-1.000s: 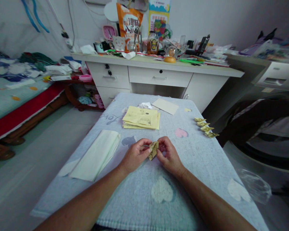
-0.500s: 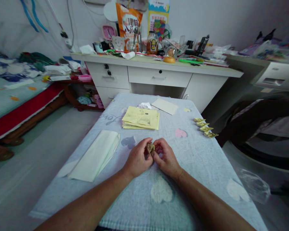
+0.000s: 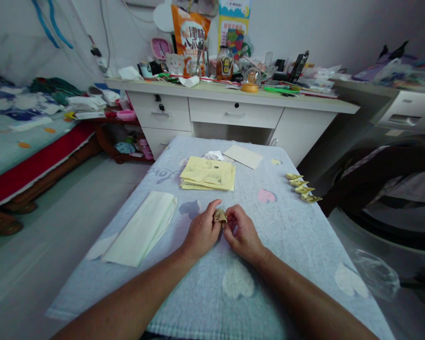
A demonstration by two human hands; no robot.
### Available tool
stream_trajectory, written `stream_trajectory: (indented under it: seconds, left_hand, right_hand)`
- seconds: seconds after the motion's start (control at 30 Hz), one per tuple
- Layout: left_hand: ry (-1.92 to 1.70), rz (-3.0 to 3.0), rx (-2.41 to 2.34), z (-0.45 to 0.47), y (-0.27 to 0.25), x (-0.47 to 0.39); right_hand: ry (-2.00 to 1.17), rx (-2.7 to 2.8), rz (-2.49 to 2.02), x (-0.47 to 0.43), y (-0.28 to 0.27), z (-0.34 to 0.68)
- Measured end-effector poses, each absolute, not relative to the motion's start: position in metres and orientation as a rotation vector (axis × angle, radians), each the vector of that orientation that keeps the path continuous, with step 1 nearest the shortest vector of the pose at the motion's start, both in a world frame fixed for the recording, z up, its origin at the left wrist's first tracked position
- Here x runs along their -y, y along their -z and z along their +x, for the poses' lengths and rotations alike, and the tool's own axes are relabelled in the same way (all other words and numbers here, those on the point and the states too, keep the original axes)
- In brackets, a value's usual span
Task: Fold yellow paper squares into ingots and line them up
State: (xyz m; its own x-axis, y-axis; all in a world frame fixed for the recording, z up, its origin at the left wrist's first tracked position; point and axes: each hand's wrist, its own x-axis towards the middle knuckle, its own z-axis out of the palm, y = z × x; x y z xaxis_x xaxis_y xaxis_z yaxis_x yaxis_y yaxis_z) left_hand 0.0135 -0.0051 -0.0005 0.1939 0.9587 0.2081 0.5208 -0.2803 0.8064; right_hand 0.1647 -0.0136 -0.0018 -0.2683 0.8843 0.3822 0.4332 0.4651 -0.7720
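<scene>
Right now, the small folded yellow paper piece with dark markings is between your two hands, just above the near middle of the pale blue, heart-patterned, cloth-covered desk. Your left hand grips it between thumb and forefinger, the forefinger's tip pointing up past it. Your right hand has its fingers drawn in close, seemingly pinching the paper's right edge; the exact contact is too small to make out.

A second ago the piece showed you a broad, flat, upright face; now it looks smaller and rounder, so you appear to be partway through bending it into shape. Against the half-second-ago view, your left forefinger has straightened and your right hand sits slightly further off.

Beyond your hands, the stack of yellow printed paper sheets lies where it did, with the crumpled white tissue and the flat cream card behind it. The folded pale green-white sheet rests to your left, and the row of small pointed yellow paper folds lies unchanged by the right edge.
</scene>
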Motion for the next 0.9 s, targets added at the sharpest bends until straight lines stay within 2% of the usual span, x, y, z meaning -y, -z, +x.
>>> stream_trajectory:
  seconds: [0.2, 0.53, 0.77, 0.9]
  left_hand:
    - [-0.971, 1.871, -1.291, 0.016, -0.003, 0.008]
    - [-1.047, 1.451, -1.043, 0.013, 0.001, 0.009]
    - [-0.983, 1.265, -0.734, 0.008, -0.017, 0.011]
    - [-0.959, 1.175, -0.769, 0.010, -0.016, 0.009]
  right_hand:
    - [-0.566, 1.862, -1.302, 0.013, 0.007, 0.163]
    - [-0.602, 1.865, -1.012, 0.013, 0.000, 0.169]
    - [-0.567, 1.848, -1.020, 0.011, -0.001, 0.173]
    - [-0.541, 1.863, -1.009, 0.011, 0.001, 0.173]
